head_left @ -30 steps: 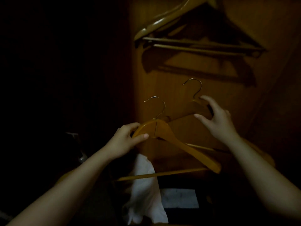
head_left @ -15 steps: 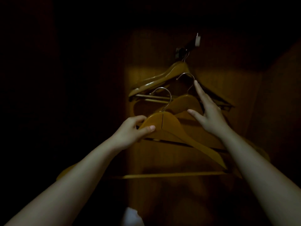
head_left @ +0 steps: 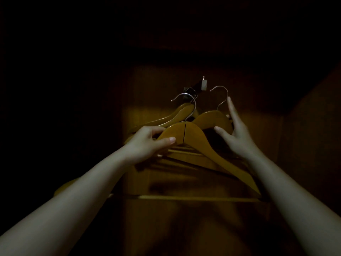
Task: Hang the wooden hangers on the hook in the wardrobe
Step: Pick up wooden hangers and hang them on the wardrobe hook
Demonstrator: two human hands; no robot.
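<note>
The left hand (head_left: 147,143) is pinching the top of a wooden hanger (head_left: 186,133), with the thumb pressing on the front and the other fingers tucked behind. Just above this grip, the hanger's metal hook (head_left: 186,100) is curving up in front of the dark wardrobe hook (head_left: 195,86) on the wooden back wall (head_left: 304,145); it is too dark to tell if they are touching. The right hand (head_left: 238,135) is holding a second wooden hanger (head_left: 214,118), thumb on the front and one long finger pointing up along its wire hook (head_left: 221,95). That wire hook is sitting above the fingers, just beside the wardrobe hook and not on it. Behind the left hand's grip, another hanger (head_left: 177,113) is hanging from the wardrobe hook. Below both hands, a long wooden bar (head_left: 193,198) is running across.
</note>
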